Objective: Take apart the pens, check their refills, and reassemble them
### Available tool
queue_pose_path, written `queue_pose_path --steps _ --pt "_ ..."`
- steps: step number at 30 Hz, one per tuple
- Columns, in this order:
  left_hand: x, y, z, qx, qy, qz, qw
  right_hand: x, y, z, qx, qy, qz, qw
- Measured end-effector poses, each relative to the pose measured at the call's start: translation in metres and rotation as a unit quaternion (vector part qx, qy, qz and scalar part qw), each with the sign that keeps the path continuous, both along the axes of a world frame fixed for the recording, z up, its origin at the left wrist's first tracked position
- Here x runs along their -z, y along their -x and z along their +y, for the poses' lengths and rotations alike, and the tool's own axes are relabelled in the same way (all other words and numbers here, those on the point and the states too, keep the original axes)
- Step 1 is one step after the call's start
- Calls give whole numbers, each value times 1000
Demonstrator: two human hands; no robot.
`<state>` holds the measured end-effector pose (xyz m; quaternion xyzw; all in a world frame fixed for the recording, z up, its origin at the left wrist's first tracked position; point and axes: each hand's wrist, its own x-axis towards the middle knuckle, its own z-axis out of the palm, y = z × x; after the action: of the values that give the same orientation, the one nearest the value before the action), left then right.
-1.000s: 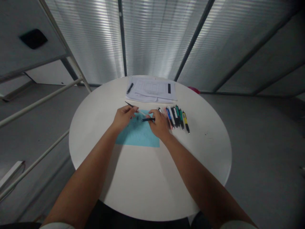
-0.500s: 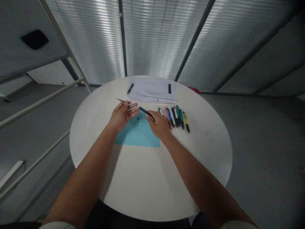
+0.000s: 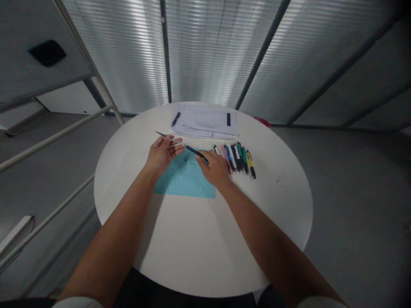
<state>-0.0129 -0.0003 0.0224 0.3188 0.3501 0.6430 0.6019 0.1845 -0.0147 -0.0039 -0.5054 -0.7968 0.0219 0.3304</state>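
My left hand pinches a thin pen refill between thumb and forefinger, its dark pointed end sticking out to the left. A pale slim piece shows by the other, loosely spread fingers. In my right hand is a dark pen barrel, slanting toward the left hand. The barrel's left end is close to the pale pieces; whether they touch, I cannot tell. Beneath both hands lies a blue sheet with dark marks and small bits on it.
Several pens lie in a row right of my right hand, partly covered by it. Printed papers with a black pen on top are at the far side of the round white table. Small dark specks dot the right side.
My left hand has shifted slightly left with the refill. The dark barrel's left end has moved a little down and left, while my right hand stays nearly in place.
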Motion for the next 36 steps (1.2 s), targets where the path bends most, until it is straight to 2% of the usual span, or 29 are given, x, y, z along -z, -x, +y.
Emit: queue_pose_path --steps 8,15,21,36 --pt "0 1 -1 -2 -1 30 1000 0 0 0 4 9 -8 1000" --pt "1 3 1 -9 -9 11 1000 -1 0 -1 3 7 -7 1000" --pt "1 3 1 -9 12 24 1000 -1 1 -1 1 19 -12 1000" --pt "2 3 1 -17 9 33 999 -1 0 0 0 20 -17 1000"
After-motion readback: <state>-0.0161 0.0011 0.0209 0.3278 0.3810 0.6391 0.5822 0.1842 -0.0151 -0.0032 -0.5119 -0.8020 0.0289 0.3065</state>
